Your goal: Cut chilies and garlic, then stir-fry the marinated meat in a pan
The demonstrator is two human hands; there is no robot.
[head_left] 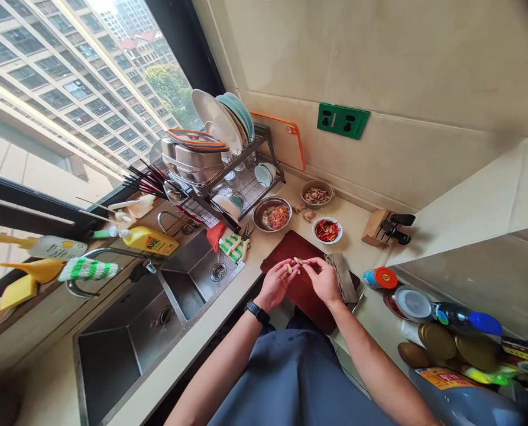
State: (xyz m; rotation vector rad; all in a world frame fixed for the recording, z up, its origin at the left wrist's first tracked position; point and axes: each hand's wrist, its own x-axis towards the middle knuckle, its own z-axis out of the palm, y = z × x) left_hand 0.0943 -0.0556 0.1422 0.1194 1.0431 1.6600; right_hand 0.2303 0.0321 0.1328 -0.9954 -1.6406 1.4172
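Observation:
Over the dark red cutting board [297,296], my two hands meet at the fingertips. Pale garlic cloves [289,268] rest in the curled fingers of my left hand [275,285], which wears a black watch. My right hand [324,280] pinches a small garlic piece with papery skin [300,261] against the left fingertips. A broad cleaver [344,277] lies at the board's right side, partly behind my right hand. Just beyond the board stand a white bowl of cut red chillies [327,230], a metal bowl of raw meat [273,215] and pieces of ginger [308,215].
A bowl of brownish slices [317,193] stands near the wall. Left are a double sink [188,305] and a loaded dish rack [246,195]. A knife block [376,228] stands at right, with jars and bottles [436,340] nearer me.

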